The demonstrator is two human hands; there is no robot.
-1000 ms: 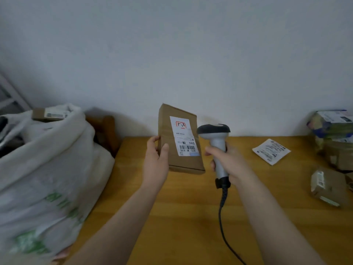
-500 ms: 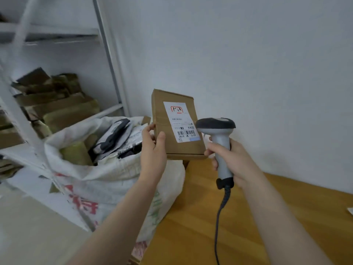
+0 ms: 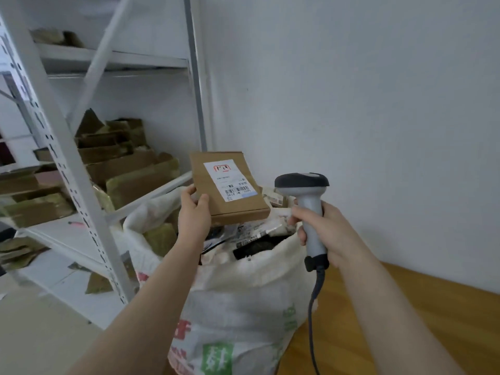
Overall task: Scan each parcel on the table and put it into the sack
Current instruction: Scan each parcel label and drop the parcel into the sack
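My left hand (image 3: 193,212) grips the lower left corner of a flat brown cardboard parcel (image 3: 238,207) with a white barcode label. The parcel hangs tilted above the open mouth of the white woven sack (image 3: 243,301), which holds several parcels. My right hand (image 3: 327,234) is curled round the grey handle of a barcode scanner (image 3: 308,201), held upright just right of the parcel, its dark head level with the label. The scanner's cable hangs down along the sack's right side.
A white metal shelf rack (image 3: 89,212) stands left of the sack, its shelves stacked with flattened brown cardboard boxes (image 3: 121,169). The wooden table (image 3: 405,326) shows at the lower right. A plain white wall is behind.
The view has swung left from the table to the sack. My left hand has carried the parcel over the sack's mouth and tilted it flatter; my right hand keeps the scanner beside it.
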